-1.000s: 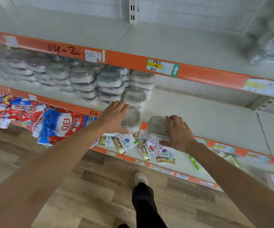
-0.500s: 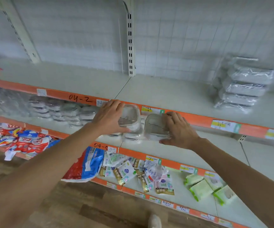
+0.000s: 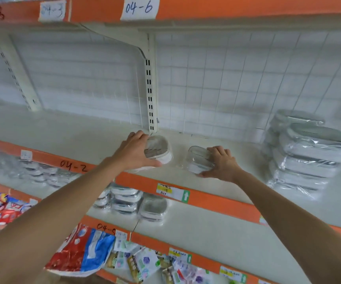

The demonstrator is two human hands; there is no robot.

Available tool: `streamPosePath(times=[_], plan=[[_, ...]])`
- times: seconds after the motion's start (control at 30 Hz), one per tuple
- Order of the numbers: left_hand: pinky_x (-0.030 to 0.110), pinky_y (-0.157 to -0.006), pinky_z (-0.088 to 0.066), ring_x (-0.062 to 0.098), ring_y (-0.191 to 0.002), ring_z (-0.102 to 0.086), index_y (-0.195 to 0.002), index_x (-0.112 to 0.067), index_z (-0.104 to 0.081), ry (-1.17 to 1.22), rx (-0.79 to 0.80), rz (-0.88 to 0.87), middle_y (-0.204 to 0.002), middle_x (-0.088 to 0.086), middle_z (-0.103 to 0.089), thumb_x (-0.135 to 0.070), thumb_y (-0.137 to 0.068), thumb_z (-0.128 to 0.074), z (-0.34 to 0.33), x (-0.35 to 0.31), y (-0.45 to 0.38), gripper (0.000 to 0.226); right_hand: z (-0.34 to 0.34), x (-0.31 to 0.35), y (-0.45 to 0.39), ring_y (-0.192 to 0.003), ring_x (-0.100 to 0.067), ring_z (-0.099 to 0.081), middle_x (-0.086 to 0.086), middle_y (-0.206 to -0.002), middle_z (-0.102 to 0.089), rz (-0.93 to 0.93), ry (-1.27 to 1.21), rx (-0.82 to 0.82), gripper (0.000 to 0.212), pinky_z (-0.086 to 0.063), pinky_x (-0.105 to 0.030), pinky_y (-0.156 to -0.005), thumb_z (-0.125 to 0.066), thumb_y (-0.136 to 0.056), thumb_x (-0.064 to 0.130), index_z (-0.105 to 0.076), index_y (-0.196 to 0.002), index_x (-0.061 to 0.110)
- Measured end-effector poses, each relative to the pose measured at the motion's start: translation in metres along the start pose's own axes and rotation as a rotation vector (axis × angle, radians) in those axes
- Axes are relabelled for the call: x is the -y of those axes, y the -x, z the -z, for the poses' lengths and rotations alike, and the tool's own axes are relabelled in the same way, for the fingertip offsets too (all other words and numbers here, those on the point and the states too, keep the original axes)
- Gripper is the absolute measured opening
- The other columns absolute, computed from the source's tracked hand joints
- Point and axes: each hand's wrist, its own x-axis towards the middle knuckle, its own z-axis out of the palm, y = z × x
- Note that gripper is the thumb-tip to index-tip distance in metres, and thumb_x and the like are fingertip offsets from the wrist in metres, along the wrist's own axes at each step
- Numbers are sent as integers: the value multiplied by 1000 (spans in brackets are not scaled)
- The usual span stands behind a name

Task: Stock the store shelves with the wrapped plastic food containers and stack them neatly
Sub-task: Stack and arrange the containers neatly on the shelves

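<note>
While both bare forearms stretch up from the bottom corners, the lowest shelf (image 3: pixel 186 269) below them carries a red and blue bag (image 3: pixel 79 253) under the left arm and a scatter of small packets (image 3: pixel 145 263) between the arms. One level up, beneath the hands, a middle shelf (image 3: pixel 216 228) holds a cluster of wrapped containers (image 3: pixel 128 201) stacked in short piles, with more blurred ones off to the left of the left arm.

Higher still, on the upper shelf (image 3: pixel 73 138) with the orange edge marked 04-2, the left hand (image 3: pixel 135 151) curls round a wrapped container (image 3: pixel 158 149), thumb at its near side and fingers over its far left rim; the container looks tilted toward the shelf edge. Just to its right, a little apart, the right hand (image 3: pixel 222 163) grips a second wrapped container (image 3: pixel 198 159), fingers over its right rim and thumb low at the near side. Whether either one rests fully on the shelf I cannot tell.

Well to the right of the right hand stands a tall stack of larger wrapped containers (image 3: pixel 313 152), close to the white grid back panel (image 3: pixel 237 85). Behind the left hand rises a slotted upright (image 3: pixel 150 93).
</note>
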Motion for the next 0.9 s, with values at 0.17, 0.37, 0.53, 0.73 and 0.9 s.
streamPosePath(times=[0.17, 0.37, 0.53, 0.73, 0.9], plan=[[40, -102, -37, 16, -122, -34, -142, -16, -34, -3, 22, -40, -131, -4, -38, -69, -62, -71, -7, 0, -29, 103, -4, -7, -37, -127, -23, -29, 4, -140, -32, -20, -8, 34, 97, -30, -37, -103, -79, -65, 51, -29, -144, 24], [40, -103, -36, 18, -124, -35, -140, -15, -36, 77, 36, -133, -131, -3, -41, -65, -59, -76, -19, -16, -84, 102, -1, -11, -53, -140, -26, -15, 4, -153, -12, -37, 45, 202, 109, -22, -45, -113, -74, -68, 56, -9, -150, 24], [37, -101, -36, 15, -122, -36, -137, -17, -38, 151, 57, -271, -129, -6, -42, -67, -59, -75, -31, -53, -127, 100, 38, -21, -50, -143, -25, -9, -2, -156, -4, -125, 60, 229, 102, -19, -45, -115, -70, -80, 39, 0, -151, 17], [37, -102, -33, 17, -125, -34, -140, -18, -35, 70, 157, -446, -133, -4, -40, -70, -61, -71, -58, -88, -142, 101, 55, -25, -42, -142, -25, -13, -6, -154, -11, -161, 106, 142, 82, -21, -40, -114, -59, -86, 16, -7, -150, 12], [32, -109, -26, 17, -133, -26, -145, -18, -28, 166, 156, -489, -142, -4, -31, -67, -63, -73, -61, -73, -141, 106, 51, -18, -42, -142, -21, -13, 0, -152, -11, -136, 10, 208, 88, -23, -35, -114, -60, -82, 12, -5, -151, 19]])
